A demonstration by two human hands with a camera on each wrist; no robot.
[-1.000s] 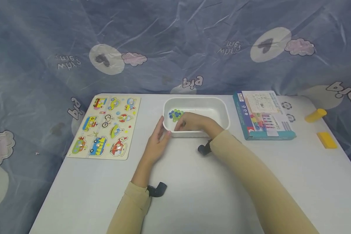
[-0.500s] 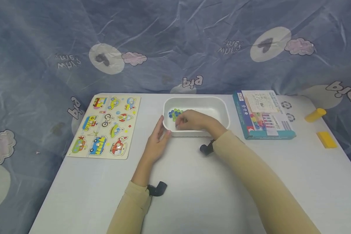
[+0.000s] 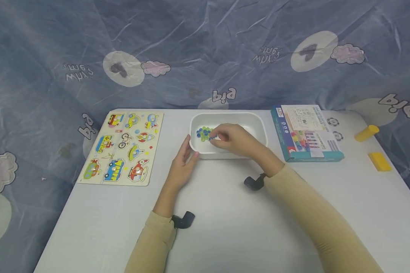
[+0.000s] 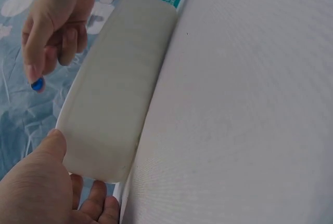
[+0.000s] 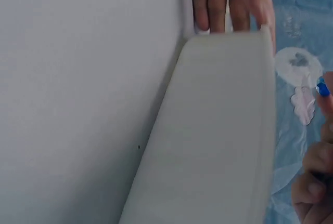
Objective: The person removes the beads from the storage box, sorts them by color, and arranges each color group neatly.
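A white tray (image 3: 229,155) stands near the table's far edge, with a cluster of small shiny green and blue beads (image 3: 204,133) at its left end. My right hand (image 3: 237,140) is over the tray, its thumb and index finger pinching a blue bead (image 4: 37,84); the other fingers are curled in. The same bead (image 5: 323,88) shows at the right border of the right wrist view. My left hand (image 3: 182,168) rests at the tray's near left corner, thumb against the near side and fairly straight fingers along the left end.
A wooden vehicle puzzle board (image 3: 123,148) lies left of the tray. To the right lies a teal box (image 3: 307,132), then a yellow cylinder (image 3: 366,133) and a yellow block (image 3: 379,162). Blue printed cloth (image 3: 191,45) hangs behind the table.
My right hand has risen from the tray's floor and shifted a little right, with a blue bead now showing between its fingertips. My left hand has stayed at the corner.
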